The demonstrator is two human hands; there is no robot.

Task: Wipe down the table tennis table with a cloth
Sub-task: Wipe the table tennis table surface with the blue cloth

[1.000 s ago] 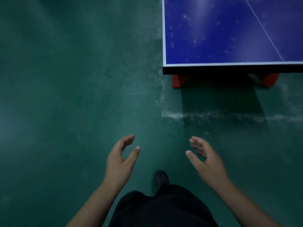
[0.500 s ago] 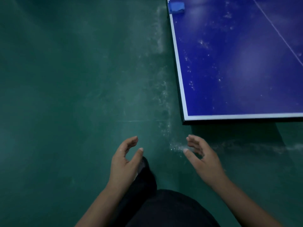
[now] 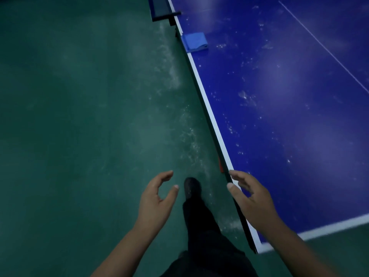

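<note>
Lying folded at the upper middle of the frame, the small blue cloth (image 3: 194, 42) rests on the left edge of the dusty blue table tennis table (image 3: 289, 116), just below the dark net clamp (image 3: 165, 16); the left hand (image 3: 156, 200) hangs over the green floor (image 3: 79, 116) at lower centre, fingers loosely curled, holding nothing; the right hand (image 3: 253, 198) hovers by the table's near corner, fingers relaxed, also empty; a dark shoe (image 3: 191, 186) shows between them.

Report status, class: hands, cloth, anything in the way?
Left hand and right hand open, empty. Blue cloth folded on table edge near net post, untouched. Path along table clear.
</note>
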